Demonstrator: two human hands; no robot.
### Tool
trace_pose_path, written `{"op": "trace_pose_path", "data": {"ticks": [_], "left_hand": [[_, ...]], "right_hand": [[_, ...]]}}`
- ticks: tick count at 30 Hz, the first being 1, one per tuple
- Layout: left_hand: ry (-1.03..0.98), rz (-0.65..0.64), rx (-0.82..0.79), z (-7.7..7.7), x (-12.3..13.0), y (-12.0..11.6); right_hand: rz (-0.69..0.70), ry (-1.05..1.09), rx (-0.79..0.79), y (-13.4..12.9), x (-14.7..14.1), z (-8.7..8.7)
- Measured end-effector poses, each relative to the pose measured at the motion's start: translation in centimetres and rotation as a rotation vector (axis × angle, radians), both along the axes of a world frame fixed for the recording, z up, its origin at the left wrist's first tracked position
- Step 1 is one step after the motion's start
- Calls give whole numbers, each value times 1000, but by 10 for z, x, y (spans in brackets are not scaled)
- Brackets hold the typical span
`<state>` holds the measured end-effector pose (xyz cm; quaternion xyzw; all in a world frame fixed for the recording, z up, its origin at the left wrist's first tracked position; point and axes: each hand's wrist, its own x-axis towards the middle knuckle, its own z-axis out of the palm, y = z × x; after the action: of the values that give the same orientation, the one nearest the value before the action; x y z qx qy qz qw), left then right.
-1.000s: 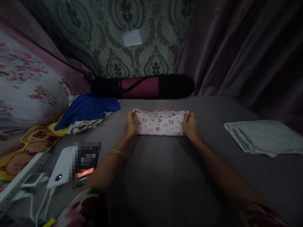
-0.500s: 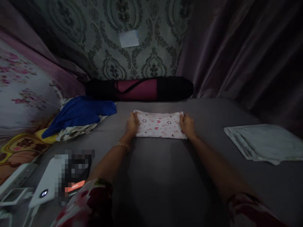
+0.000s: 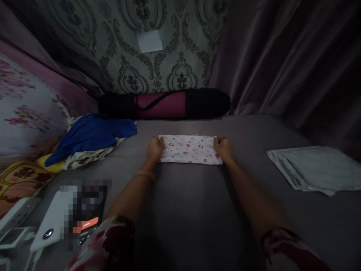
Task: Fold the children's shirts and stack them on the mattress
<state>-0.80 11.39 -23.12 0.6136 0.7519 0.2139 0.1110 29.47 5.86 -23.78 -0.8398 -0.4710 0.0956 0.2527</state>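
Note:
A folded white cloth with a pink and red print of hearts and flowers lies as a long rectangle on the grey bed sheet. At its left end my left hand is closed on the edge, thumb on top. My right hand pinches the opposite end near the far right corner. The fingers beneath the cloth are hidden on both sides.
A black and maroon rolled bag lies along the wall. Blue clothing is heaped at the left, above a white device and a phone. Folded pale fabric sits at the right.
The cloth's far edge, which sagged in the middle, is now nearly straight, and a bit of pink shows behind it. Both hands still hold the ends. The view has shifted slightly.

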Motion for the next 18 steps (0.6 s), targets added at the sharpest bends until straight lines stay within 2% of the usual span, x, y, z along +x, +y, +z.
{"op": "trace_pose_path", "data": {"ticks": [5,12,16,18], "left_hand": [[-8,33,-54,-2,-9,-16],[173,-150,-62,-6,-14,-48],[211,-145,-103,0,-11,-57],[202,-149,-119,2,-11,-58]], "right_hand": [[-26,67,-9,-4,-1,6],[27,-47,-5,-22,-18,6],[42,-130,15,-24,-20,3],[64,-74,7,-20,-13,2]]}}
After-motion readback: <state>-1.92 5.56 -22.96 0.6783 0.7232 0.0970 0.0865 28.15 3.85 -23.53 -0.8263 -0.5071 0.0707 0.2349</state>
